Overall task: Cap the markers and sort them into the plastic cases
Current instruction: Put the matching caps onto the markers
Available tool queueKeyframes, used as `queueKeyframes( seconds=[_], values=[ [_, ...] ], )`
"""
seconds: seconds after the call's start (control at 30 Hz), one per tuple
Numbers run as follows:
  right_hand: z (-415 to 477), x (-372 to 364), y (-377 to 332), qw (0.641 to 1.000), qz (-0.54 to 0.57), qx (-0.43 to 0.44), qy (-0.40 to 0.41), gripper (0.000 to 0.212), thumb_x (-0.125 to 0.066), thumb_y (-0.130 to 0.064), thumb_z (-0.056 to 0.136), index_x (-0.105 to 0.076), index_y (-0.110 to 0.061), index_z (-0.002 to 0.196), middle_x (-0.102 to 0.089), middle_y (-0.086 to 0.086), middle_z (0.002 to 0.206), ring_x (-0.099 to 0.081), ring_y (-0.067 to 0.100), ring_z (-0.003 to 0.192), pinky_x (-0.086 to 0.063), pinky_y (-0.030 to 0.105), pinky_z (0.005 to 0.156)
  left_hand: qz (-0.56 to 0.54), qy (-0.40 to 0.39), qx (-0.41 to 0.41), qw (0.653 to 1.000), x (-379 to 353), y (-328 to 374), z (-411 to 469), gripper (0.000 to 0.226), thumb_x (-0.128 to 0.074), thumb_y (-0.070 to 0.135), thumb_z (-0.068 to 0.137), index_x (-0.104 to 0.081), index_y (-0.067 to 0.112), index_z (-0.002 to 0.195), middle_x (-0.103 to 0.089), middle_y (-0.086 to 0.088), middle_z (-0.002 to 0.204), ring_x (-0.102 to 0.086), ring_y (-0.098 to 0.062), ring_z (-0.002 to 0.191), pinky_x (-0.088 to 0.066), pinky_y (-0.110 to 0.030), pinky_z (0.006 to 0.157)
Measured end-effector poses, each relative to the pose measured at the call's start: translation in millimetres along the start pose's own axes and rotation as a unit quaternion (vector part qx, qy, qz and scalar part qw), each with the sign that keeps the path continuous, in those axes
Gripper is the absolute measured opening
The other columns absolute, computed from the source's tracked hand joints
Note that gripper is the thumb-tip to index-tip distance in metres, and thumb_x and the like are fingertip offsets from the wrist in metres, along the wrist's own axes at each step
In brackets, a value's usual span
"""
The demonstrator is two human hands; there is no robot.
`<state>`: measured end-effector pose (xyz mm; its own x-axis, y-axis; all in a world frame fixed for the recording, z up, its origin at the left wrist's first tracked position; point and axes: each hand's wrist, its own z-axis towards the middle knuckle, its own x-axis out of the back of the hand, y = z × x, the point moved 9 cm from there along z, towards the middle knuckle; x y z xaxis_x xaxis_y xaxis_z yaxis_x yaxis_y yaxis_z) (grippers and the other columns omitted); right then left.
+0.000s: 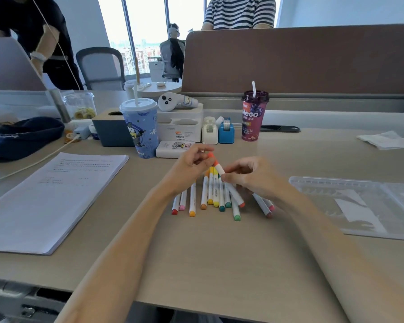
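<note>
The left hand (191, 160) is up over the light brown table (219, 252), and its thumb and one finger pinch a small orange cap (210, 155). The right hand (251, 176) is close beside it, and its fingertips pinch a white marker with an orange tip (220, 169). The tip points up at the cap. The cap and the tip are right next to each other, but it is hard to tell if they touch, and the cap is not pushed on yet. Under both hands a bunch of white markers with coloured ends (207, 197) lies flat on the table, spread out like a fan. The red and pink ones are on the left, then orange, yellow and green, and some dark red ones are partly hidden under the right hand. A clear plastic case (359, 206) lies flat on the table to the right, apart from the markers. A thick pile of white paper (56, 199) lies to the left. A tall blue paper cup with a straw (139, 127) and a purple drink cup (254, 115) stand further back
</note>
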<state>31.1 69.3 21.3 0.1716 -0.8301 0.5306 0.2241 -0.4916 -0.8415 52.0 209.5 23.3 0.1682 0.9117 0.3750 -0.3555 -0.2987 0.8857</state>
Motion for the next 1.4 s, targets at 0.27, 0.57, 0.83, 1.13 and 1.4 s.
queueKeyframes(
  seconds=[0.27,0.57,0.83,1.13,1.4],
  values=[
    [4,1,14,0.997,0.046,-0.059,0.037,0.023,-0.071,-0.025,0.086,-0.069,-0.015,0.106,-0.070,-0.001,0.085,-0.062,0.005,0.053,-0.053,0.024,0.053,0.272,0.029,0.033,0.961,20,-14,-1,0.010,-0.056,0.029,0.094,-0.056,0.028,0.104,-0.062,0.008,0.093,-0.059,-0.009,0.088,-0.048,-0.022,0.077],
    [4,0,18,0.995,0.040,-0.090,0.037,0.027,-0.070,-0.027,0.087,-0.067,-0.017,0.111,-0.068,-0.003,0.090,-0.062,0.007,0.057,-0.053,0.022,0.054,0.470,-0.052,0.074,0.878,24,-35,-1,0.021,-0.058,0.044,0.090,-0.060,0.026,0.079,-0.059,0.008,0.084,-0.056,-0.011,0.079,-0.053,-0.032,0.074],
    [4,0,22,0.994,0.034,-0.095,0.046,0.024,-0.070,-0.029,0.087,-0.066,-0.018,0.109,-0.068,-0.003,0.091,-0.063,0.008,0.059,-0.051,0.021,0.052,0.465,-0.037,0.077,0.881,11,-38,3,0.033,-0.052,0.046,0.093,-0.064,0.017,0.081,-0.061,0.000,0.084,-0.057,-0.016,0.078,-0.049,-0.031,0.070],
    [15,-22,5,0.994,0.042,-0.084,0.051,0.026,-0.067,-0.029,0.090,-0.056,-0.018,0.111,-0.068,-0.003,0.083,-0.062,0.006,0.049,-0.050,0.022,0.046,0.307,0.086,0.086,0.944,40,-34,-1,0.028,-0.045,0.031,0.098,-0.067,0.020,0.085,-0.062,0.008,0.079,-0.057,-0.010,0.077,-0.045,-0.027,0.067],
    [36,-67,-24,0.979,-0.198,-0.031,0.026,0.024,-0.058,-0.042,0.092,-0.055,-0.021,0.103,-0.059,-0.004,0.087,-0.055,0.010,0.077,-0.038,0.024,0.058,0.347,0.122,0.074,0.927,55,-34,-4,0.028,-0.044,0.028,0.097,-0.067,0.013,0.090,-0.068,-0.002,0.086,-0.062,-0.021,0.079,-0.054,-0.039,0.073]
  ],
)
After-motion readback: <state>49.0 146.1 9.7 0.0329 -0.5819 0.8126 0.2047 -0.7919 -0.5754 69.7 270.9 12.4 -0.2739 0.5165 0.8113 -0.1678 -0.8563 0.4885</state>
